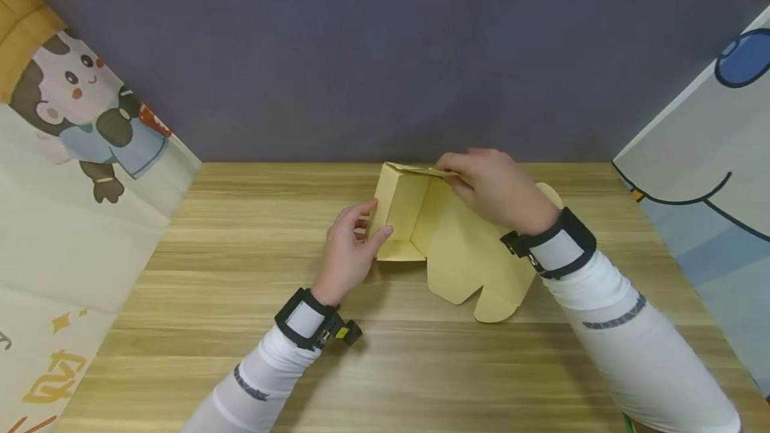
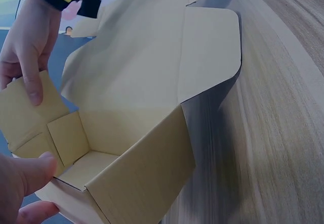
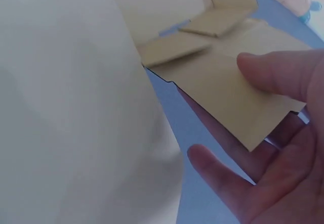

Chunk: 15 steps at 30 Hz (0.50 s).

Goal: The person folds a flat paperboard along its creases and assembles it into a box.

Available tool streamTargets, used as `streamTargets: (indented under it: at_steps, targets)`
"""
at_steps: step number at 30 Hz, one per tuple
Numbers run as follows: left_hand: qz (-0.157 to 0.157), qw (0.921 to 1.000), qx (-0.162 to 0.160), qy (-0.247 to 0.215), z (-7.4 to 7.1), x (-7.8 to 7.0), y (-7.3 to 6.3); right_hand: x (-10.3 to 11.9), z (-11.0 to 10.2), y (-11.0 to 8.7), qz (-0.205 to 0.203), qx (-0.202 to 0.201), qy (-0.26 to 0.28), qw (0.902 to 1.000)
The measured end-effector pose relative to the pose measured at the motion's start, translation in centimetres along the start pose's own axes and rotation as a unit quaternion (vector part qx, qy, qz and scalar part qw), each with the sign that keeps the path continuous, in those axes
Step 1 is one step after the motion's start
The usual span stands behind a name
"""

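- cardboard box (image 1: 409,209), on or just above the table (image 1: 180,272); i can't tell which.
- left hand (image 1: 351,246) pinches one wall.
- right hand (image 1: 499,189) pinches the flap (image 3: 243,102), thumb on top.
- looks partly folded: walls up; flap and lid (image 1: 475,246) left to tuck.

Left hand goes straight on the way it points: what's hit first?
The open pale-yellow cardboard box, at once: the left hand grips its side. Past that, probably the dark grey backdrop, though depth is unclear.
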State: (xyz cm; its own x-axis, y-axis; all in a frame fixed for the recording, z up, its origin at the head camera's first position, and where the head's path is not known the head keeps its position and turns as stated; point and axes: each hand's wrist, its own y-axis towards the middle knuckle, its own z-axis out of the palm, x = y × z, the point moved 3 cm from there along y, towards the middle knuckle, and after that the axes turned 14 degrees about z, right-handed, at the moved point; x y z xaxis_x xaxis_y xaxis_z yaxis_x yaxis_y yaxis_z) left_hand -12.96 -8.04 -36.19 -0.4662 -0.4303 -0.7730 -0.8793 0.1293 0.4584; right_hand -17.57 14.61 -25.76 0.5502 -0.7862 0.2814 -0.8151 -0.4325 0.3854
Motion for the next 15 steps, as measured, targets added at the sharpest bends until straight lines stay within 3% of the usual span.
streamTargets:
  at_steps: [8,15]
  targets:
    - [-0.009,0.9999,0.004,0.009,-0.1,0.2,-0.1,0.6,1.9,-1.4,-0.029,-0.007,-0.014,0.9995]
    - [-0.009,0.9998,0.008,0.018,-0.2,0.3,0.0,0.2,2.2,-1.8,-0.001,0.085,-0.032,0.9959]
